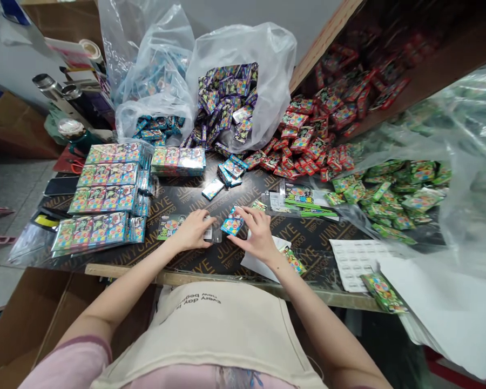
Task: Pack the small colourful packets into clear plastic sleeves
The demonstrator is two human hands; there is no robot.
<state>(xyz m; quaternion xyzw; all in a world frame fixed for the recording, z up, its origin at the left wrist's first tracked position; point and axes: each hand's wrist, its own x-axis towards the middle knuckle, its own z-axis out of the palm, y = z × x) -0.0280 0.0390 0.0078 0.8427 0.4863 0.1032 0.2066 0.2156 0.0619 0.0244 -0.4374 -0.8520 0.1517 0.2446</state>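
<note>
Near the middle of the dark table, my left hand [195, 230] rests with curved fingers on the open end of a clear bag with a green printed header [170, 227]. Just right of it, my right hand [256, 232] pinches a small blue packet [232, 222] between thumb and fingers, close to the bag's mouth but apart from it. Beyond my hands lie a few loose blue packets [231, 168]. A green packet [259, 205] shows past my right fingers, and another green packet [295, 260] sits on white paper under my right forearm.
Stacks of filled bags [101, 195] stand at the left. Behind are plastic bags of blue packets [157, 128] and purple packets [229, 97], then piles of red packets [308, 135] and green packets [392, 200]. A sticker sheet [358, 262] lies at the right.
</note>
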